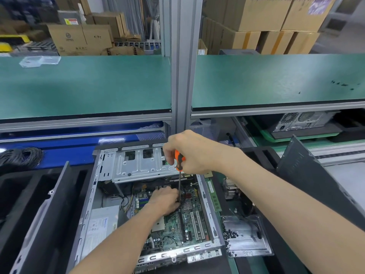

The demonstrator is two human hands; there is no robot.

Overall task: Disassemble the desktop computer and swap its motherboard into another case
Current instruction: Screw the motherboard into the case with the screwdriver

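Down inside the open case (150, 204), which lies on its side at the near middle of the bench, the motherboard (183, 224) is still seated on the floor of the chassis, to the right of the power supply (100, 226) and below the drive cage (138, 165). Right hand (189, 153) is curled round the orange handle of the screwdriver (179, 175), fingers wrapped tight, with the shaft dropping straight down to the board. Left hand (166, 200) rests on the board at the tip, fingers bent and seemingly pinching or steadying near the shaft and a black cable; exactly what they grip cannot be told. By my reading this is the step of undoing a board screw. Next the driver needs to stay square in the screw head while turning, and the loosened screw should go to the tray (246, 238) at the right, where other screws lie, just beyond the RAM stick (214, 196)
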